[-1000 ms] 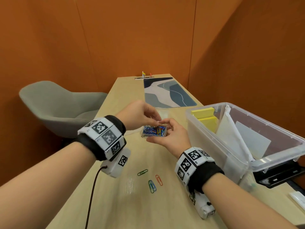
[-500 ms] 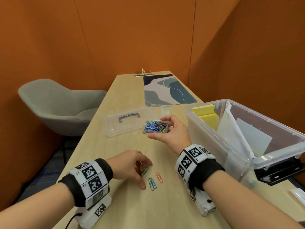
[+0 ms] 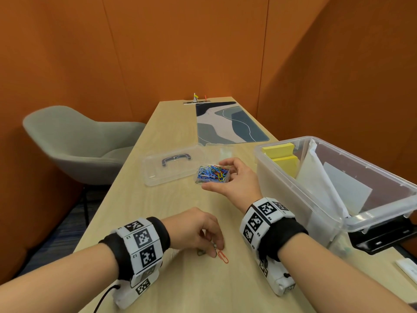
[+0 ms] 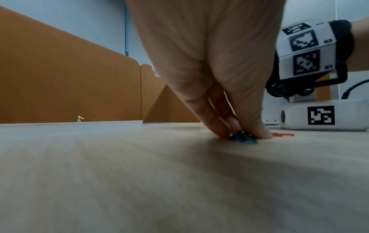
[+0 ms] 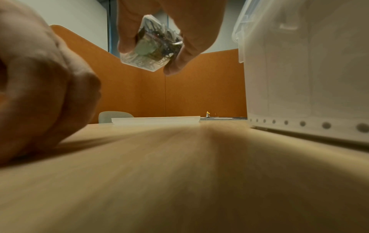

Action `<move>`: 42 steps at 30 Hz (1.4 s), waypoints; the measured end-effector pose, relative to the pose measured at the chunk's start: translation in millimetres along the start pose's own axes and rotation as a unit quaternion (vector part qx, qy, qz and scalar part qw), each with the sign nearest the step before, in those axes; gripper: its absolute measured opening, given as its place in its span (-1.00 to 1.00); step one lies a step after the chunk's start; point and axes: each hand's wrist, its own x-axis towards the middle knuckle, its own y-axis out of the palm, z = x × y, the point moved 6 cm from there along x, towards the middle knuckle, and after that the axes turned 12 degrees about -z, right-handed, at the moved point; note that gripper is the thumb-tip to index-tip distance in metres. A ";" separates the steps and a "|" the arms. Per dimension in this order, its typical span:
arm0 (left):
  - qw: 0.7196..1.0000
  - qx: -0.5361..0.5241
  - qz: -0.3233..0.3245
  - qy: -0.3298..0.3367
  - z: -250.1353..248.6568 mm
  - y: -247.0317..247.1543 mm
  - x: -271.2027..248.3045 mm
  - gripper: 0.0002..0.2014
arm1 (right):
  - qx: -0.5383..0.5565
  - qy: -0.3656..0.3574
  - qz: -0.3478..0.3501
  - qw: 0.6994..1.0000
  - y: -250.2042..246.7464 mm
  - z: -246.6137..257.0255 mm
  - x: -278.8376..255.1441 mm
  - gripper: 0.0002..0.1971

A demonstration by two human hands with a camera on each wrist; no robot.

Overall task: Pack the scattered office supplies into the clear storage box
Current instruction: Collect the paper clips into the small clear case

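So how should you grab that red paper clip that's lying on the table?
The red paper clip lies flat on the table, so there is nothing to get fingers under. Probably best to come from straight above, press a fingertip on one rounded end, slide or tip it up, then pinch across its thin wire sides. The left hand, already beside it, is nearest.

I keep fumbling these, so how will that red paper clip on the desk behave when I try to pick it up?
The red clip lies flat on the smooth desk, so it will probably slide before it lifts. It looks thin and light, likely needing a fingertip pinch like the one the left hand makes on the clips beside it.
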 end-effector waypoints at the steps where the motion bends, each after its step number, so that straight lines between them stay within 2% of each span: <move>1: 1.000 0.004 -0.003 0.000 0.3 0.0 0.4 -0.80 | 0.001 0.000 0.001 1.000 0.1 0.2 -0.2 -0.43; 7: 0.998 0.025 -0.033 -0.037 11.7 -6.0 -0.3 -0.84 | 0.007 0.003 0.007 1.000 -1.3 0.5 -1.1 -0.40; 13: 0.995 -0.035 -0.062 -0.072 16.2 -26.0 -4.1 -0.87 | 0.009 0.003 0.008 1.000 -1.5 0.8 -1.5 -0.39; 16: 0.987 -0.089 -0.127 -0.050 -4.6 -63.9 -2.9 -0.76 | 0.011 0.002 0.007 1.000 0.4 0.4 -0.6 -0.41; 21: 0.948 -0.080 -0.307 0.011 -33.8 -134.2 20.8 -0.85 | 0.034 0.009 0.027 0.999 3.2 3.2 -3.2 -0.42; 24: 0.945 -0.060 -0.322 0.005 -37.4 -131.6 28.8 -0.92 | 0.045 0.006 0.026 0.999 1.2 5.8 -5.8 -0.44; 27: 0.932 -0.082 -0.352 0.034 -42.4 -121.8 9.9 -0.97 | 0.055 0.007 0.026 0.998 -0.2 6.2 -4.5 -0.46; 29: 0.941 -0.092 -0.325 0.032 -35.9 -109.3 -5.2 -0.98 | 0.058 0.005 0.023 0.998 1.0 5.6 -3.3 -0.48; 32: 0.987 -0.014 -0.157 -0.042 -4.4 -65.2 -17.4 -0.90 | 0.043 0.000 0.021 0.999 4.8 3.9 -2.8 -0.45; 34: 0.991 0.069 -0.078 -0.085 18.6 -37.1 -22.3 -0.79 | 0.042 0.006 0.025 0.999 5.2 2.8 -2.9 -0.43; 37: 0.984 0.076 -0.093 -0.129 32.0 -23.5 -21.9 -0.69 | 0.048 0.008 0.027 0.998 2.9 3.5 -2.7 -0.43; 42: 0.988 0.048 -0.095 -0.110 12.7 -10.4 -13.3 -0.55 | 0.047 0.011 0.021 0.999 2.4 2.8 -3.4 -0.42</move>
